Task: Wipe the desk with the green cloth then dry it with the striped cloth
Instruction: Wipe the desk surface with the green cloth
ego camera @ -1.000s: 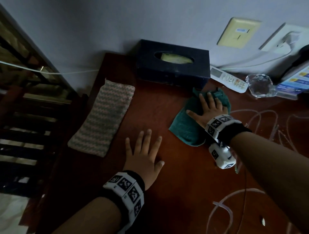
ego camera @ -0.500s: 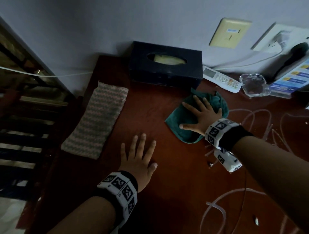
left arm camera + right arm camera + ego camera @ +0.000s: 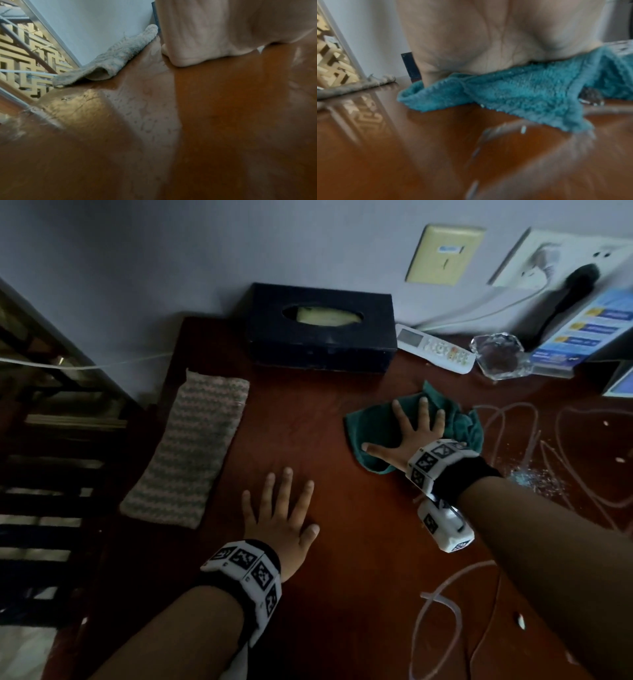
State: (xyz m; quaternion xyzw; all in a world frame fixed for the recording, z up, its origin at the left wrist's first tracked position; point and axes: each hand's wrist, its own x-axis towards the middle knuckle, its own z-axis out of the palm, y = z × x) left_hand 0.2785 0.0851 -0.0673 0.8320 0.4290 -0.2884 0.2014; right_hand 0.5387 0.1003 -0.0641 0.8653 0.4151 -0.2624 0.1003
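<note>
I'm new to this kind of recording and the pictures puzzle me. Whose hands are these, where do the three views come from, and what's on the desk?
No machine: a person works bare-handed, wearing a head camera and one camera on each wrist. From the head, the right hand presses flat on the green cloth, wiping the wooden desk. The left hand rests flat, holding nothing. The striped cloth lies unused. Behind stand a tissue box, a remote and a glass ashtray. The close-ups look along each palm.

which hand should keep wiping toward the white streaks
Right. The right hand already presses flat on the green cloth, beside the white streaks. The left hand lies flat on bare desk, farther away.
</note>
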